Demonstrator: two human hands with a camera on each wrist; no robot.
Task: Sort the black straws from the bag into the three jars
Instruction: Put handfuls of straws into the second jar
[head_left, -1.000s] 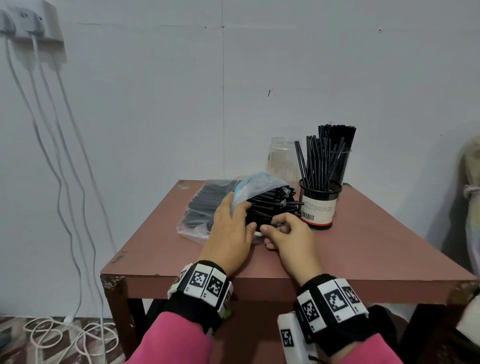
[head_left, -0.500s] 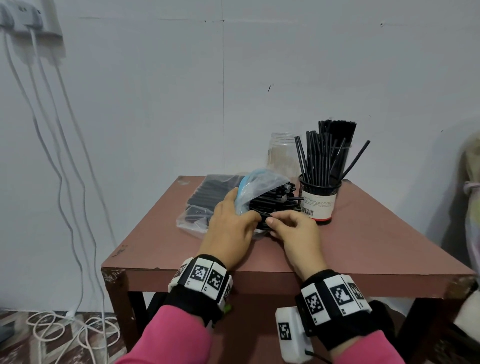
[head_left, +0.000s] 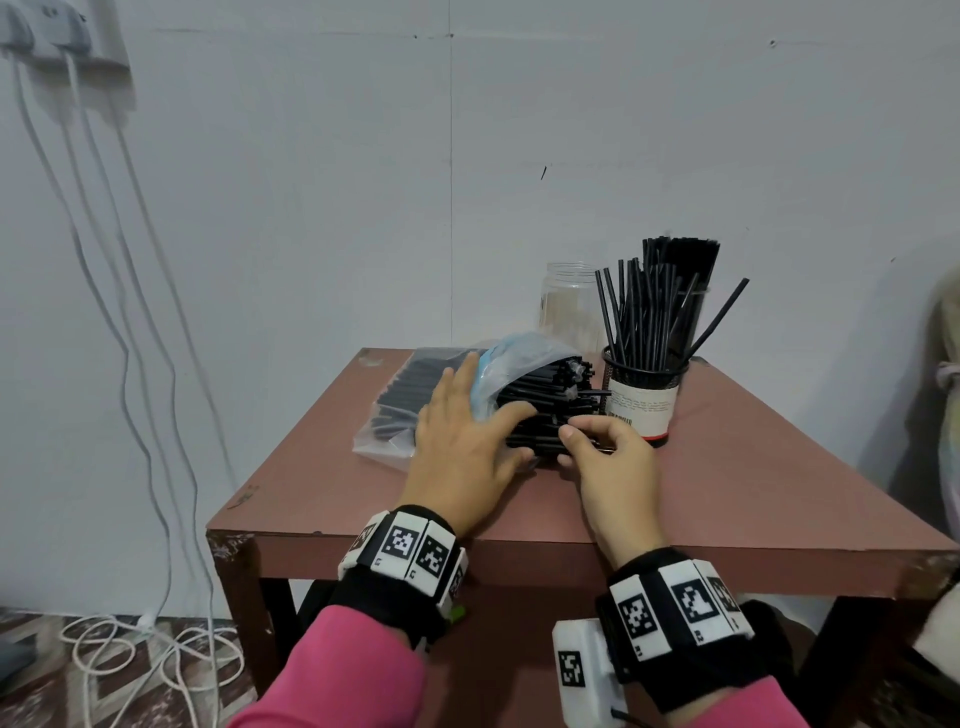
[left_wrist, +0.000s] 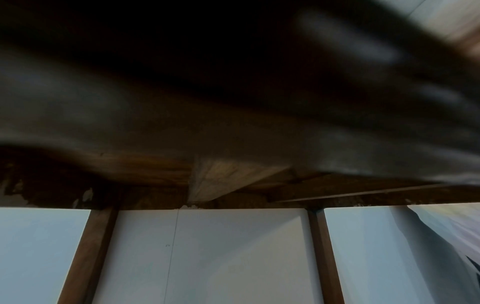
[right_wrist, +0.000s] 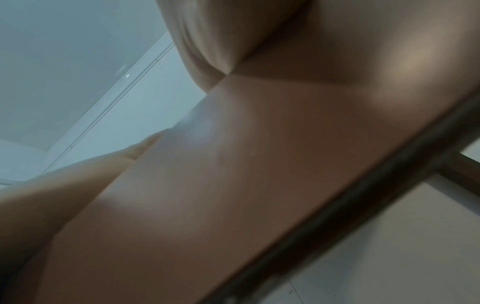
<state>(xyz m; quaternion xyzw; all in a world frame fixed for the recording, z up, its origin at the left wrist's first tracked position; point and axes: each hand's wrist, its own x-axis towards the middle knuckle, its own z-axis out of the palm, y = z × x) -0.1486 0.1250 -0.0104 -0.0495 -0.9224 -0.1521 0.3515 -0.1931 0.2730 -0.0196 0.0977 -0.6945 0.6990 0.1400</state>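
A clear plastic bag (head_left: 400, 415) full of black straws (head_left: 545, 400) lies on the brown table (head_left: 753, 467), its open mouth facing right. My left hand (head_left: 467, 441) lies flat on the bag with straight, spread fingers. My right hand (head_left: 597, 447) has its fingers curled at the straw ends sticking out of the bag and pinches some of them. A black mesh cup (head_left: 644, 400) with several upright straws stands just right of the bag. Behind it stands a jar packed with straws (head_left: 675, 280), and an empty clear jar (head_left: 569, 301) stands at the back.
The table stands against a white wall. White cables (head_left: 130, 364) hang from a socket at the upper left and coil on the floor. A pale object (head_left: 945, 415) sits at the right edge. The wrist views show only blurred table edge, legs and palm.
My right hand has shifted slightly toward the straw ends at the bag's mouth. My left hand has slid a little further onto the bag. One straw now leans out to the right of the mesh cup.
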